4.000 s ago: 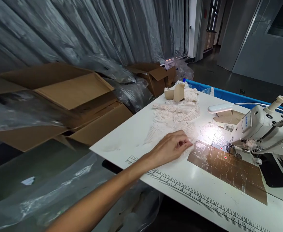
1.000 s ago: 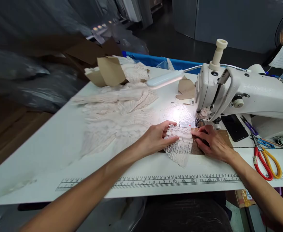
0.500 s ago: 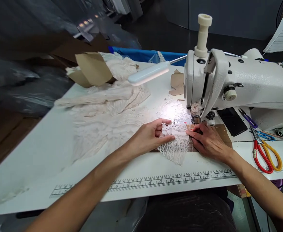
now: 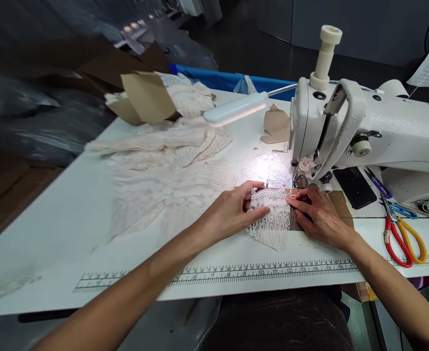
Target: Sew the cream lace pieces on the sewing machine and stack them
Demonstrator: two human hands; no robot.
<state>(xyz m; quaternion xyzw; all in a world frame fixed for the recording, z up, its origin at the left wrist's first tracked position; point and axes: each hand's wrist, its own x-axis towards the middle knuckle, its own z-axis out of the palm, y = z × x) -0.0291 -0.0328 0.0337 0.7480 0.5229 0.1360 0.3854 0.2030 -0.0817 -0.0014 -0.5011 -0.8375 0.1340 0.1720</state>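
Note:
A strip of white lace lies in front of the needle area of the white sewing machine. Its left part is between the thumb and fingers of my left hand, which grips it from the side. At the lace's right edge, the bent fingers of my right hand press together on it, close below the presser foot. Some fingertips of that hand are hidden. More lace spreads behind, brightly lit. Small red marks show near the lace edge.
A lamp reaches over the table from the machine. Heaped cream lace and a cardboard piece lie to the left. On the right are a phone and red-and-yellow scissors. A printed ruler runs along the front edge.
The view has shifted slightly, so the machine appears farther right. Both hands stay on the lace with nearly the same hold; my left hand's curled fingers show less.

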